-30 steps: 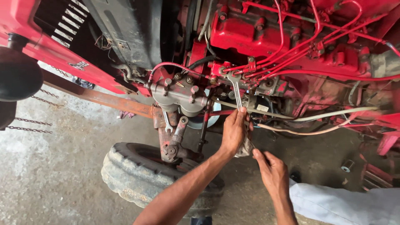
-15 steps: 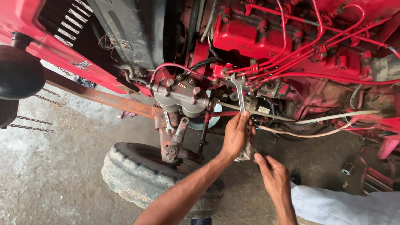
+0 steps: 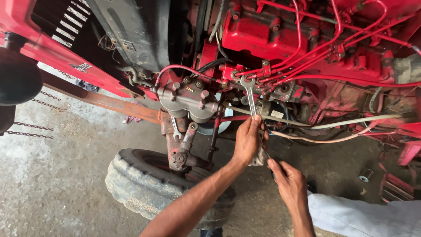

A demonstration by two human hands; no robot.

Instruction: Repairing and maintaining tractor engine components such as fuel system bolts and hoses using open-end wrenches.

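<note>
From the head view, the left hand (image 3: 247,142) comes up from the near edge with the forearm stretched diagonally and the wrist bent back, fingers wrapped tight around the lower end of a silver open-ended wrench (image 3: 251,97) plus a grubby rag (image 3: 258,156) bunched under the palm. The wrench stands almost upright, its open head sitting on a fitting at the red fuel pump (image 3: 263,81), just right of the grey steering box (image 3: 190,103). The right hand (image 3: 287,182) sits nearer and just to the right, white sleeve (image 3: 364,215) behind it, fingers curled and the index tip touching the rag's lower edge; can't tell whether it's actually pinching anything. The front tyre (image 3: 153,186) lies below-left on the concrete floor (image 3: 52,184). Versus half a second back, the wrench sits at much the same spot on the pump, the left hand keeps the same clamp on it, and the right hand has crept up a touch closer to the rag.
</note>
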